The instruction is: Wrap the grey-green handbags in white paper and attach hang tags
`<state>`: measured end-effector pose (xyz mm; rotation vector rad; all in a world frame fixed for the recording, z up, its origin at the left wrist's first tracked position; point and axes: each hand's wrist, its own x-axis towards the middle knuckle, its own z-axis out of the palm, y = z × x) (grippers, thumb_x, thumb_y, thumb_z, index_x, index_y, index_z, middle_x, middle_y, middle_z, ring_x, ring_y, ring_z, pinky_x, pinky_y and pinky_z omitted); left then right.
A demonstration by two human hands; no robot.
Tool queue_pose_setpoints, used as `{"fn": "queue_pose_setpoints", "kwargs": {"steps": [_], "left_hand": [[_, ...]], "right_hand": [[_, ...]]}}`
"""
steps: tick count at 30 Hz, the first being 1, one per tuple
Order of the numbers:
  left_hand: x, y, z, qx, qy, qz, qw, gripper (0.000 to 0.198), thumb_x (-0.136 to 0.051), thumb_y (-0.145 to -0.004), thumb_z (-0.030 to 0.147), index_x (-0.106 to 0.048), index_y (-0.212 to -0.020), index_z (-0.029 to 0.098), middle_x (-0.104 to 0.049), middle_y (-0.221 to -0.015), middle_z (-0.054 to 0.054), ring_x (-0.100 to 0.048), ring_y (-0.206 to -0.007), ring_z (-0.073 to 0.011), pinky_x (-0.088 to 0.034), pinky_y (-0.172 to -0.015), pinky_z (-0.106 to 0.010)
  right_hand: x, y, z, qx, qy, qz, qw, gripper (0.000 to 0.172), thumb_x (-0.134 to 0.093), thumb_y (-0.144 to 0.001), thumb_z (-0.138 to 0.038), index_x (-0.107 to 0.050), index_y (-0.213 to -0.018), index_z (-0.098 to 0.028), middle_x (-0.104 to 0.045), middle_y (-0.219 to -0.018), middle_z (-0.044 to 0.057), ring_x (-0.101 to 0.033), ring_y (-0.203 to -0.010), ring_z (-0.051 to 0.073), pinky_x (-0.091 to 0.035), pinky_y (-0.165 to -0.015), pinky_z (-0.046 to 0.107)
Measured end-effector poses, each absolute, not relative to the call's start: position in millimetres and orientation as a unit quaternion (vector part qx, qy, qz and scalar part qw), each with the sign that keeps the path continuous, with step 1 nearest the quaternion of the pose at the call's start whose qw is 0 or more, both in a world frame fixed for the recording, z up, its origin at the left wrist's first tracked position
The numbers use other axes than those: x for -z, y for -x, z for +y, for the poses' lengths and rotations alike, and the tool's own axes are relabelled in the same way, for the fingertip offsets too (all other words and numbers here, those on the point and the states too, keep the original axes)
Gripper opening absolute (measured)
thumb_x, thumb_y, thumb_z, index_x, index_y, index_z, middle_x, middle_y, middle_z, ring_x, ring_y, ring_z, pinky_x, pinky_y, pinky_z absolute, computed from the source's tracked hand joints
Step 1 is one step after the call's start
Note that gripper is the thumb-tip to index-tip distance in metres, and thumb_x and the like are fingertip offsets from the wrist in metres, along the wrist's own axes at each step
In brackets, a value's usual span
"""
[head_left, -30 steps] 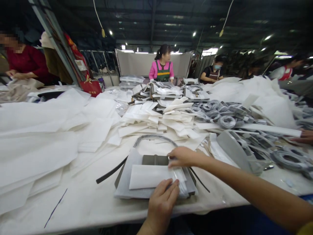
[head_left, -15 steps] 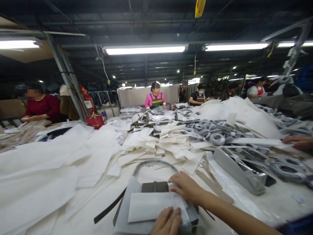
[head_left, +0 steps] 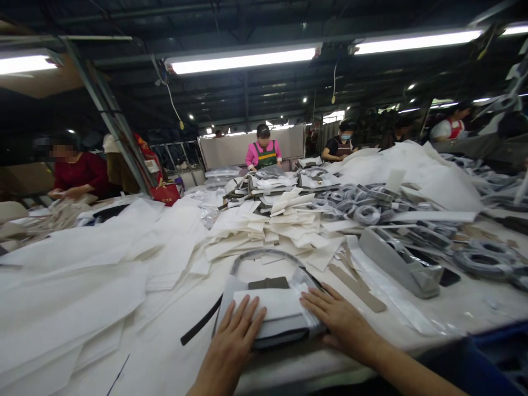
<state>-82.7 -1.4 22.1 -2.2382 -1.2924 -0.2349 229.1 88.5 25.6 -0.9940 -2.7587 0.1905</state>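
bag [head_left: 284,323] lies on counter [head_left: 165,357] near front edge, between both hands. seemingly done: arched handle [head_left: 264,253] in cloudy wrap, white sheet [head_left: 270,305] laid across front. uncovered as yet: smooth dark flap [head_left: 269,283] above sheet, long dark strap [head_left: 201,322] loose at left. left hand [head_left: 236,333] open, fingers spread flat over sheet's left end; right hand [head_left: 344,319] open, fingers extended on crinkled clear film [head_left: 310,315]. beyond: matte pale sheets [head_left: 264,228] heaped, coils [head_left: 367,215] ring-shaped, glossy.

Wrapped bag [head_left: 284,324] part-hidden under L grip [head_left: 233,340] & R grip [head_left: 348,322], blue crate [head_left: 490,357] cut off btm R.
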Motion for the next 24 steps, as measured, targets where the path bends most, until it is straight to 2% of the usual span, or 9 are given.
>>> {"fn": "queue_pose_setpoints", "kwargs": {"steps": [3, 5, 8, 10, 11, 14, 17, 21, 24], "left_hand": [[-13, 91, 1, 0.094, 0.834, -0.451, 0.304, 0.066, -0.058, -0.089, 0.013, -0.038, -0.151, 0.021, -0.042, -0.156, -0.006, -0.042, -0.142, -0.0274, -0.046, -0.110, -0.046], [-4, 92, 2, 0.118, 0.827, -0.441, 0.327, 0.059, -0.047, -0.092, 0.007, -0.042, -0.149, 0.020, -0.046, -0.153, -0.004, -0.048, -0.138, -0.0235, -0.047, -0.109, -0.040], [3, 90, 1, 0.162, 0.820, -0.447, 0.320, 0.058, -0.037, -0.093, 0.000, -0.046, -0.147, 0.020, -0.054, -0.147, -0.004, -0.053, -0.133, -0.0197, -0.048, -0.106, -0.035], [3, 89, -2, 0.177, 0.823, -0.455, 0.291, 0.056, -0.037, -0.093, 0.000, -0.047, -0.145, 0.019, -0.056, -0.144, -0.005, -0.055, -0.132, -0.0204, -0.049, -0.104, -0.036], [2, 88, -3, 0.178, 0.826, -0.458, 0.276, 0.054, -0.038, -0.094, 0.002, -0.048, -0.145, 0.018, -0.057, -0.144, -0.006, -0.055, -0.131, -0.0213, -0.049, -0.104, -0.037], [-4, 88, -5, 0.167, 0.837, -0.465, 0.234, 0.051, -0.043, -0.096, 0.008, -0.046, -0.146, 0.017, -0.055, -0.145, -0.008, -0.053, -0.133, -0.0232, -0.049, -0.104, -0.039], [-9, 87, -7, 0.153, 0.844, -0.470, 0.211, 0.055, -0.047, -0.096, 0.014, -0.040, -0.151, 0.019, -0.048, -0.151, -0.008, -0.049, -0.137, -0.0243, -0.046, -0.108, -0.040], [-7, 91, -9, 0.165, 0.837, -0.469, 0.228, 0.065, -0.057, -0.095, 0.033, -0.034, -0.154, 0.020, -0.044, -0.154, -0.010, -0.051, -0.135, -0.0282, -0.045, -0.108, -0.041], [0, 99, -5, 0.210, 0.813, -0.481, 0.252, 0.070, -0.058, -0.095, 0.036, -0.027, -0.156, 0.021, -0.050, -0.150, -0.011, -0.059, -0.126, -0.0283, -0.048, -0.102, -0.039]], "right_hand": [[-22, -239, 84, -0.014, 0.349, -0.921, 0.173, 0.081, -0.069, -0.064, -0.004, -0.054, -0.142, -0.020, -0.053, -0.148, 0.012, -0.046, -0.137, 0.037, -0.029, -0.117, 0.062], [-18, -237, 68, -0.014, 0.367, -0.895, 0.254, 0.059, -0.064, -0.078, -0.008, -0.059, -0.135, -0.023, -0.060, -0.140, 0.011, -0.052, -0.132, 0.035, -0.039, -0.111, 0.057], [-12, -222, 32, -0.163, 0.407, -0.835, 0.332, 0.027, -0.051, -0.096, -0.025, -0.065, -0.119, -0.024, -0.073, -0.109, 0.009, -0.069, -0.102, 0.027, -0.054, -0.091, 0.043], [-12, -208, 12, -0.349, 0.440, -0.767, 0.309, 0.027, -0.049, -0.098, -0.040, -0.062, -0.114, -0.022, -0.072, -0.091, 0.006, -0.070, -0.080, 0.022, -0.057, -0.074, 0.036], [-12, -201, 6, -0.443, 0.451, -0.720, 0.288, 0.030, -0.052, -0.096, -0.046, -0.060, -0.112, -0.022, -0.071, -0.088, 0.005, -0.070, -0.076, 0.022, -0.057, -0.069, 0.034], [-13, -186, 2, -0.631, 0.449, -0.564, 0.287, 0.039, -0.067, -0.082, -0.055, -0.058, -0.099, -0.021, -0.065, -0.088, 0.003, -0.069, -0.084, 0.022, -0.055, -0.071, 0.032], [-16, -178, 4, -0.686, 0.432, -0.470, 0.350, 0.038, -0.076, -0.075, -0.050, -0.058, -0.088, -0.020, -0.059, -0.083, -0.001, -0.059, -0.082, 0.016, -0.049, -0.077, 0.028], [-23, -165, -1, -0.670, 0.424, -0.430, 0.431, 0.032, -0.079, -0.071, -0.040, -0.055, -0.077, -0.019, -0.048, -0.067, -0.005, -0.044, -0.068, 0.011, -0.038, -0.065, 0.023], [-27, -149, -2, -0.670, 0.390, -0.422, 0.470, 0.033, -0.080, -0.069, -0.039, -0.054, -0.075, -0.020, -0.050, -0.068, -0.005, -0.047, -0.069, 0.011, -0.038, -0.066, 0.023]]}}
